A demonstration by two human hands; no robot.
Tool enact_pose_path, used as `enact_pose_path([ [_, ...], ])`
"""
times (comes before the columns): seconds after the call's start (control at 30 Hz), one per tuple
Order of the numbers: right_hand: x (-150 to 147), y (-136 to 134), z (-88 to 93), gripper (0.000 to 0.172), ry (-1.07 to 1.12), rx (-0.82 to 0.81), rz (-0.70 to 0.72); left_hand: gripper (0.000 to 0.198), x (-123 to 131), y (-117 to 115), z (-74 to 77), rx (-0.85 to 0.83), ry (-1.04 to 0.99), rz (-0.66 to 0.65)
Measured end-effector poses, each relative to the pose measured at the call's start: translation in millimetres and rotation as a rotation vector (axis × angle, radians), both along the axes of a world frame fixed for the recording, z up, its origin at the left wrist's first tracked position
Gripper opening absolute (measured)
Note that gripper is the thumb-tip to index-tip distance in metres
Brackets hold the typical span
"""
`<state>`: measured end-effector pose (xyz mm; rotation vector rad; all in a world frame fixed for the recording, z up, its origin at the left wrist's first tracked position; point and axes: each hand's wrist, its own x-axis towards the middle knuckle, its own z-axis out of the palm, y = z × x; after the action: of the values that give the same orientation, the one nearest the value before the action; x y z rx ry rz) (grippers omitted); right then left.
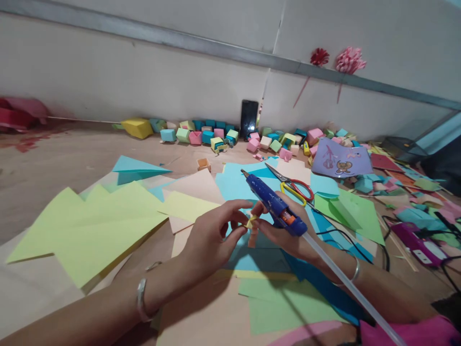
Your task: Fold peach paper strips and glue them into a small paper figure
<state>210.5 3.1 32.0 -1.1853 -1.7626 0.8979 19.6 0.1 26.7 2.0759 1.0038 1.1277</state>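
Observation:
My left hand [213, 236] pinches a small folded piece of yellow paper [251, 221] between thumb and fingertips. A small peach paper strip [253, 239] hangs just below it. My right hand [284, 230] meets the left at the yellow piece, its thumb and finger touching the paper. In that same right hand is a blue hot glue gun [268, 197], nozzle pointing away and to the left; its handle is hidden. A long clear glue stick [349, 288] runs out of the gun's back. Scissors [293, 185] with red and yellow handles lie just beyond the right hand.
Coloured paper sheets [90, 226] cover much of the table. Several small paper boxes [183, 135] line the wall, where a phone [249, 117] leans upright. A purple pouch [341, 158], paper scraps, a magenta power strip [419, 244] and black cables lie at the right.

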Motion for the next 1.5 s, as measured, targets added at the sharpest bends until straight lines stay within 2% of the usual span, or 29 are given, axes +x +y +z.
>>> enact_pose_path([
  [0.13, 0, -1, 3.3, 0.020, -0.031, -0.013, -0.012, 0.038, -1, -2, -3.9, 0.177, 0.090, -0.009],
  [0.37, -1, -4, 7.4, 0.017, -0.080, 0.003, 0.035, 0.017, -3, -3, -11.8, 0.291, 0.188, -0.015],
  [0.43, 0, -3, 4.8, 0.017, -0.104, 0.045, 0.026, 0.011, -3, -3, -12.1, 0.285, 0.194, -0.033],
  [0.6, 2, -3, -4.0, 0.025, -0.162, 0.133, 0.056, 0.011, -1, -4, -11.8, 0.255, 0.194, -0.059],
  [0.77, 3, -3, -10.2, 0.026, -0.188, 0.163, 0.073, 0.013, 1, -7, -12.0, 0.240, 0.183, -0.066],
  [0.9, 4, -3, -7.9, 0.027, -0.205, 0.148, 0.089, 0.013, 2, -8, -9.6, 0.216, 0.158, -0.052],
  [1.0, 4, -2, 0.0, 0.020, -0.161, 0.110, 0.100, 0.014, 2, -6, -7.9, 0.106, 0.073, -0.016],
  [1.17, 11, 5, 10.8, 0.013, -0.036, 0.199, -0.021, 0.020, 3, 4, -6.8, -0.326, -0.282, 0.034],
  [1.3, 17, 8, 17.2, 0.014, -0.181, 0.233, -0.115, 0.022, 1, 10, -0.5, -0.567, -0.439, 0.068],
  [1.5, 22, 5, 31.6, 0.017, -0.402, 0.289, -0.046, 0.038, -7, 16, 4.0, -0.731, -0.520, 0.110],
])
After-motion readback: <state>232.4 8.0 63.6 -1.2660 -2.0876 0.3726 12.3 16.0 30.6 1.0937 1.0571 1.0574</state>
